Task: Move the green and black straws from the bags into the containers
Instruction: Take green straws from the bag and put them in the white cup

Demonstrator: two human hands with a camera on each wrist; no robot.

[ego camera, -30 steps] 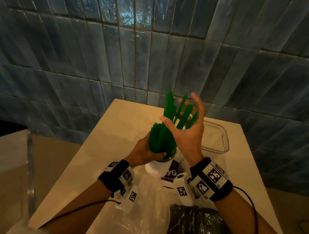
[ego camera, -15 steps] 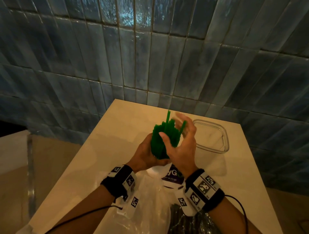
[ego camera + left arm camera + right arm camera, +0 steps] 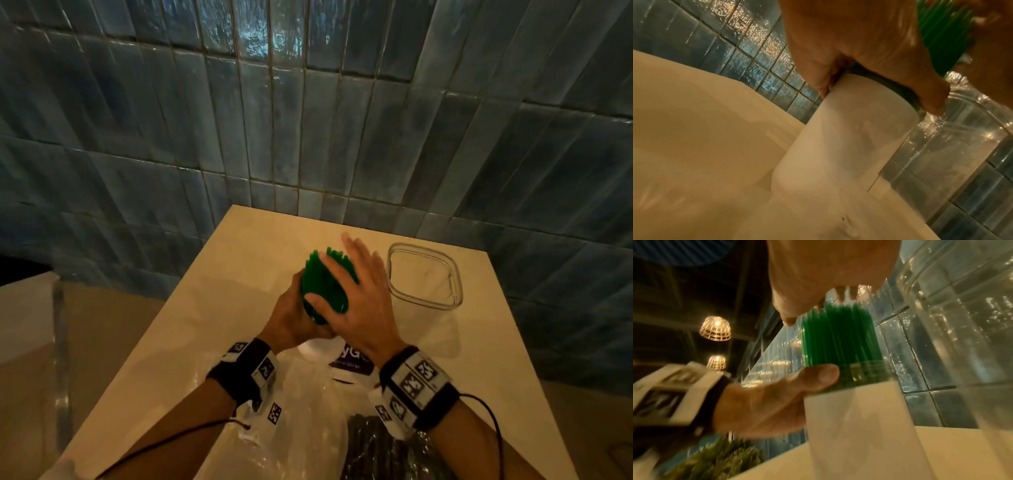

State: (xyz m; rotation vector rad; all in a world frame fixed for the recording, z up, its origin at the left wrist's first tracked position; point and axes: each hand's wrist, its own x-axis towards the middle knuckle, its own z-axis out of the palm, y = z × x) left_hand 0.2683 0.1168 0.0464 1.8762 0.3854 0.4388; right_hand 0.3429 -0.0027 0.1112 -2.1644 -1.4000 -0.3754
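— Right hand (image 3: 363, 301) first: what's it doing?

— Fingers spread and nearly straight, palm laid flat against the tops of the green straws (image 3: 325, 287). It grips nothing; it presses down on them from above.

— And the straws sit where?

— Directly under that palm, standing upright in a white cup (image 3: 855, 426). Their long axis runs up and down, so the free ends point straight into the hand. The right wrist view shows the bundle bunched tight, lower ends sunk in the cup.

— Left hand (image 3: 291, 318)?

— Wrapped round the cup near its rim, thumb (image 3: 818, 374) curled across the front, steadying it on the counter (image 3: 219, 308).

— So what does the coming move turn on?

— My guess is alignment: a push has to run along the straws' length. Off to one side and the bundle would likely fan out or tip the cup toward the holding hand.

— The black ones?

— A bag of black straws (image 3: 370, 445) lies nearer the person than both hands, close by the right wrist, apparently untouched. A clear plastic bag (image 3: 301, 394) lies beside it, between the forearms.

— Where would they go?

— Probably the clear square tub (image 3: 424, 277), which stands just beyond the right hand on its outer side. The right hand is nearer both to it and to the black bag, so I'd judge it better placed for that transfer.
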